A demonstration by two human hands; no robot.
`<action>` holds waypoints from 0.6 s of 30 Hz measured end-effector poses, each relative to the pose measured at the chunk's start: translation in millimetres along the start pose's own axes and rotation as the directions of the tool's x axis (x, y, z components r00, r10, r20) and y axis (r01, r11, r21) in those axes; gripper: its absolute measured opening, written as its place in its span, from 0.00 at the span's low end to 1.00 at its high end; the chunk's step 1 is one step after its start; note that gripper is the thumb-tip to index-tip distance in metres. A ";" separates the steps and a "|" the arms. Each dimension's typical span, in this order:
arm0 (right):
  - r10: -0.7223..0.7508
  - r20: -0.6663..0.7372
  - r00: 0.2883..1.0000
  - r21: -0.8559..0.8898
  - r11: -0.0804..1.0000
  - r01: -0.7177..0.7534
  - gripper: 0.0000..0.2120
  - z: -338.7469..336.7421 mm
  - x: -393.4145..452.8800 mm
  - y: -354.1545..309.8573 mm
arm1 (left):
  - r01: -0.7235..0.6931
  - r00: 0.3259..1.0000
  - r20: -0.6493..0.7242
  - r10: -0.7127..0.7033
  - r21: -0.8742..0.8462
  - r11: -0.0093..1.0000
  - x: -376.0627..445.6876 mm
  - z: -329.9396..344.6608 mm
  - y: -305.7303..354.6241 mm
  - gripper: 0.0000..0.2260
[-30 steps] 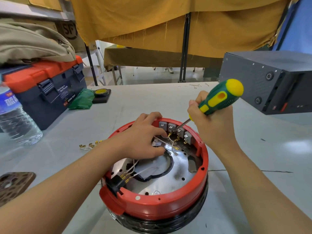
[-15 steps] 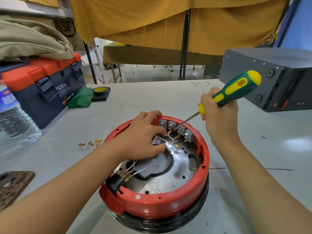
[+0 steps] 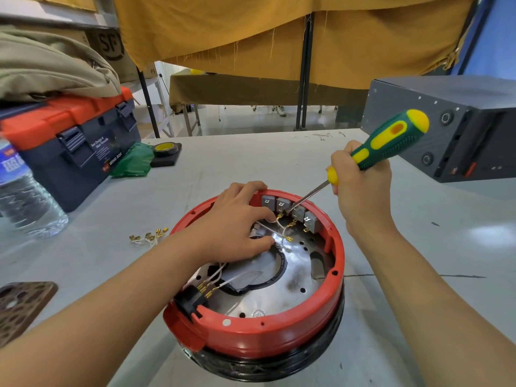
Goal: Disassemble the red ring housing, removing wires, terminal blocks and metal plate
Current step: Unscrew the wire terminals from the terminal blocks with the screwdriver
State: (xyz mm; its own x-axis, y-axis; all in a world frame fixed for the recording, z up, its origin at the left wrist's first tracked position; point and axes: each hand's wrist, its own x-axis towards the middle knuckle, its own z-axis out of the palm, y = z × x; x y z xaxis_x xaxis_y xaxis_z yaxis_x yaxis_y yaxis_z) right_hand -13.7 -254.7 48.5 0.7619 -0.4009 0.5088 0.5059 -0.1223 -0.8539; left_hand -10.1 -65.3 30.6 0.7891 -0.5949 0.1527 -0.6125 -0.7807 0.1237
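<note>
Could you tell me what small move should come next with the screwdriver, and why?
Probably lever the brass connector off its grey terminal block: the screwdriver tip sits there in the right hand, while the left hand steadies the white wires.

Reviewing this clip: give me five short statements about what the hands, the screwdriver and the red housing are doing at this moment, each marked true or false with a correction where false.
1. The right hand grips a green and yellow screwdriver. True.
2. The screwdriver tip points at the grey terminal blocks on the far inner wall of the red ring housing. True.
3. The left hand lies flat on the table beside the housing. False: it reaches inside the housing, its fingers at the white wires.
4. The metal plate has been lifted out. False: it sits inside the housing.
5. A few loose wires with brass terminals lie on the table left of the housing. True.
</note>
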 end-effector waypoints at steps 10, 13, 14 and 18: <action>0.003 -0.044 0.999 -0.045 0.999 -0.005 0.11 2.9 -0.8 -2.7 | 0.003 1.000 -0.002 -0.003 0.021 1.000 0.8 1.0 0.4 0.17; -0.010 -0.038 0.999 -0.015 1.000 0.010 0.11 3.3 -2.8 -3.6 | 0.005 1.000 -0.002 -0.005 0.021 1.000 0.4 0.7 1.0 0.17; -0.023 -0.024 0.999 -0.011 1.000 0.023 0.11 2.3 -3.9 -4.0 | 0.006 1.000 -0.001 -0.006 0.021 1.000 0.4 0.8 1.3 0.18; -0.099 0.104 0.990 -0.001 0.995 0.100 0.13 -3.8 -7.6 -4.8 | 0.004 1.000 -0.004 -0.004 0.016 1.000 -0.1 0.6 1.0 0.17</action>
State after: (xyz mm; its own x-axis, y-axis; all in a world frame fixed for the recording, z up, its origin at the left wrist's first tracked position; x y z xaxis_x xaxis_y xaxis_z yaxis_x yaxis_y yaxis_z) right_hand -23.4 -254.5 48.3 0.7457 -0.2904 0.5996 0.5791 -0.1627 -0.7989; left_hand -10.7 -66.1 30.2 0.7916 -0.5909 0.1559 -0.6083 -0.7863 0.1083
